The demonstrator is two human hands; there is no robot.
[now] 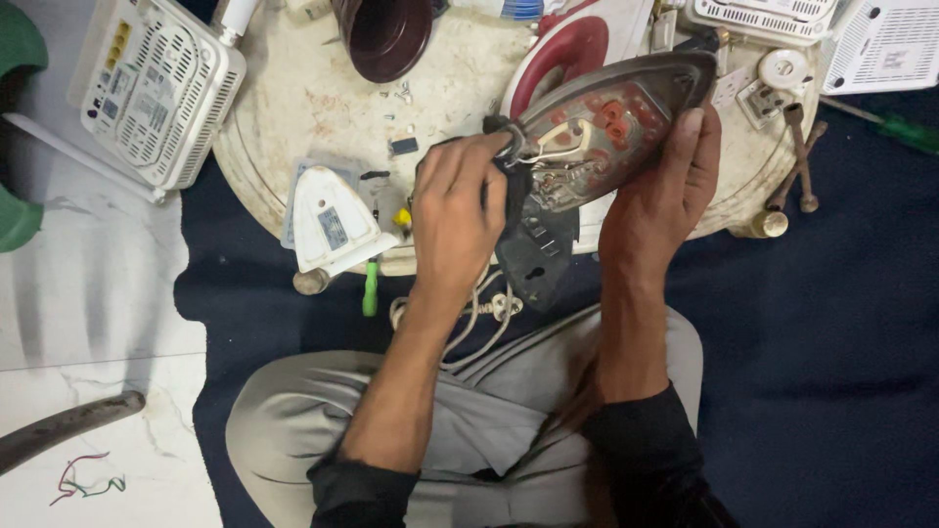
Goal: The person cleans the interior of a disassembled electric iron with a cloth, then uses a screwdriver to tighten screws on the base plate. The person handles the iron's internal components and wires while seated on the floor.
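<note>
I hold an opened clothes iron (611,122) over my lap, its soleplate up and its inner wiring and red parts exposed. My right hand (660,200) grips the iron's right edge from below. My left hand (455,220) pinches the dark rear part of the iron (533,244) near the white wires. A white cord (479,318) hangs down from under my left hand onto my grey trousers.
A round worn table (313,108) holds a white iron cover (333,220), a dark bowl (386,34), a red-and-white iron shell (567,49), small screws, a green-handled screwdriver (370,288) and metal spanners (797,161). White router boxes (156,88) lie at left and top right. Dark blue cloth (822,372) covers the floor.
</note>
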